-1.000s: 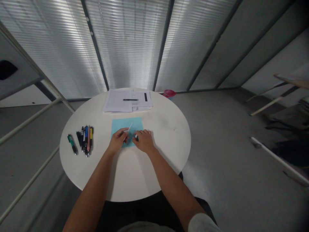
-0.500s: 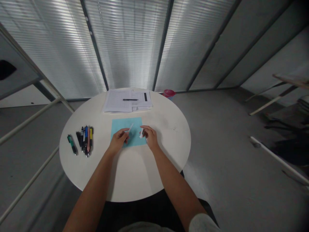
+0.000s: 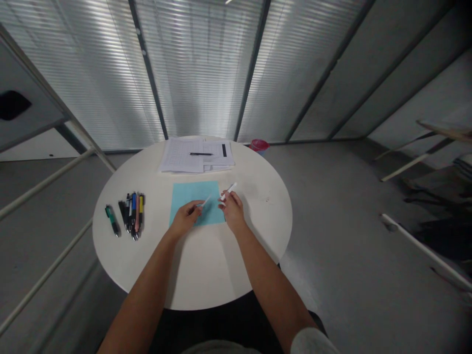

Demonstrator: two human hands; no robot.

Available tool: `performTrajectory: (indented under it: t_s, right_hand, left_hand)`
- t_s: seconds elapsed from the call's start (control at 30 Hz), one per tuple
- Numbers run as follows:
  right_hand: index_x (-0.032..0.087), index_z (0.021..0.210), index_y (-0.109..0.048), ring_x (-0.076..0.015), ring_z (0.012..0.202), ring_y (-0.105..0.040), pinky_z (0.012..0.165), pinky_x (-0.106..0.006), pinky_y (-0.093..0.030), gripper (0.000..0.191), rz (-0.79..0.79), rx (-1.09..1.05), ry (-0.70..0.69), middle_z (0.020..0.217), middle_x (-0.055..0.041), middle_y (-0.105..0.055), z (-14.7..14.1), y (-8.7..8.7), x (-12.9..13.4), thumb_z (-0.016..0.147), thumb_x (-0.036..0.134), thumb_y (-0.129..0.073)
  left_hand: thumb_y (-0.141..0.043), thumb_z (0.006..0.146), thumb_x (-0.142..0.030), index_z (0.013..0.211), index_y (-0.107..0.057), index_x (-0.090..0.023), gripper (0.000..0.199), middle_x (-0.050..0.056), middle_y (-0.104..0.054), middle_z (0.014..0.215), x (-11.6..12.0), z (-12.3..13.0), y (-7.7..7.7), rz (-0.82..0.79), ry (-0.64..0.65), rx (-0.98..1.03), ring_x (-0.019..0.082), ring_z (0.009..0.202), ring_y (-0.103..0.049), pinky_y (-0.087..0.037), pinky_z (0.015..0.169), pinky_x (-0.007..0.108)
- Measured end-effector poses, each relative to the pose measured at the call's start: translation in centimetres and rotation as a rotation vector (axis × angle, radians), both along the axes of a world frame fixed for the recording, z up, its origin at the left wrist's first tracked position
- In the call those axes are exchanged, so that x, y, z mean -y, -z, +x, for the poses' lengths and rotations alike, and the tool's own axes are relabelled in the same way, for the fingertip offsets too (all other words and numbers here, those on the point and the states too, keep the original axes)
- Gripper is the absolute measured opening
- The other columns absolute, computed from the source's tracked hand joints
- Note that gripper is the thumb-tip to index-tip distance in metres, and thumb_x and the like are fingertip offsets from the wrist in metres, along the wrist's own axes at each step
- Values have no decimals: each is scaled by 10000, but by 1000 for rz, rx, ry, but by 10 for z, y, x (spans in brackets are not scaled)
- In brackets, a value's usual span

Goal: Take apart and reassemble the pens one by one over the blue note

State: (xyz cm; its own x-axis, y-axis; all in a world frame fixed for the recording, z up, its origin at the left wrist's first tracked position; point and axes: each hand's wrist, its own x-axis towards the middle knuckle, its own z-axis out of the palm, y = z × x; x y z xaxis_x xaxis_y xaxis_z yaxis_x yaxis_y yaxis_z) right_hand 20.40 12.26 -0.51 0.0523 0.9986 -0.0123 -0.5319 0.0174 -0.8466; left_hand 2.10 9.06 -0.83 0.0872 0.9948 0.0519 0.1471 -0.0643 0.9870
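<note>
My left hand point(image 3: 185, 219) is closed in a pinch around a thin, pale stick point(image 3: 207, 200), which looks like a pen refill and points up and to the right. Fingers of my right hand point(image 3: 233, 210) are closed on a white pen barrel point(image 3: 231, 187), tilted with its far end up and to the right. Both hands are over a light blue sheet point(image 3: 191, 191) on the round white table point(image 3: 206, 275). The two held pieces are apart. My fingers hide the lower ends of both.
At the table's left lie several pens point(image 3: 133, 214), with a green pen point(image 3: 111, 221) beside them. Printed papers point(image 3: 180, 156) with a black pen point(image 3: 201, 154) on top lie at the far edge. A red bin point(image 3: 259, 145) stands on the floor behind.
The white pen barrel in my right hand has swung from pointing downward to pointing up and right. In my left hand the thin stick now leans further right.
</note>
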Motion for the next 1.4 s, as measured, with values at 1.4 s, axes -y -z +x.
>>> performTrajectory:
  t_s: [1.4]
  right_hand:
    - [203,863,-590,-148,681,-675,555,-241,-542,380,-23,146,-153,797,-20,-716,-6,10,-4,684,477,-783]
  left_hand:
    - [-532,895,-420,1150,-685,-147,404,12,-591,721,4,2,2,102,98,-204,120,639,-491,-377,615,244]
